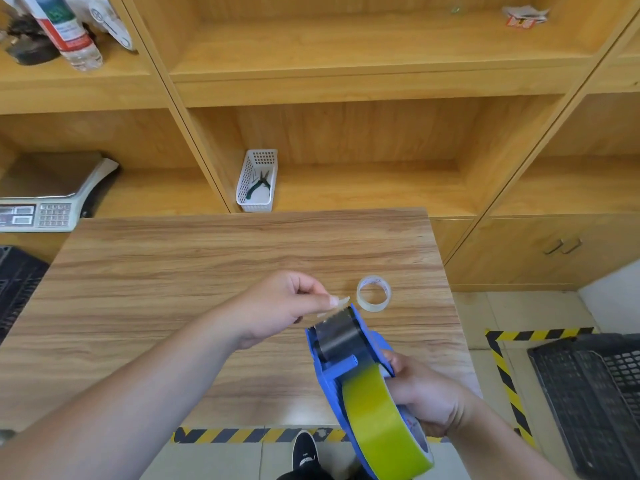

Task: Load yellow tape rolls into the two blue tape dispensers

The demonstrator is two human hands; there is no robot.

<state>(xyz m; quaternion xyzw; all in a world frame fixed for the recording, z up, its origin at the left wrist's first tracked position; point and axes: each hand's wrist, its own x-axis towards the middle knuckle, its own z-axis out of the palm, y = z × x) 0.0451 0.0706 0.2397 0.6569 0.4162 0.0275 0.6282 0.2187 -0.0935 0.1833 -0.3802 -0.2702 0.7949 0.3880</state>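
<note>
My right hand [427, 398] grips a blue tape dispenser [337, 355] from its right side, above the table's near right corner. A yellow tape roll [377, 424] sits in the dispenser's body, and tape runs over the black roller [337, 339] to the toothed blade at the tip. My left hand [277, 306] pinches the free end of the tape [337, 303] between thumb and forefinger right at the blade. A small, nearly used-up clear tape roll [374, 293] lies flat on the wooden table [173, 289] just beyond the dispenser. Only one dispenser is in view.
Wooden shelves stand behind the table, holding a white basket with pliers [258, 180], a weighing scale [45, 199] and a bottle [65, 29]. Black crates sit on the floor at the right [595, 393] and left [17, 289]. Yellow-black floor tape [502, 375] rings the table. My shoe [304, 450] shows below.
</note>
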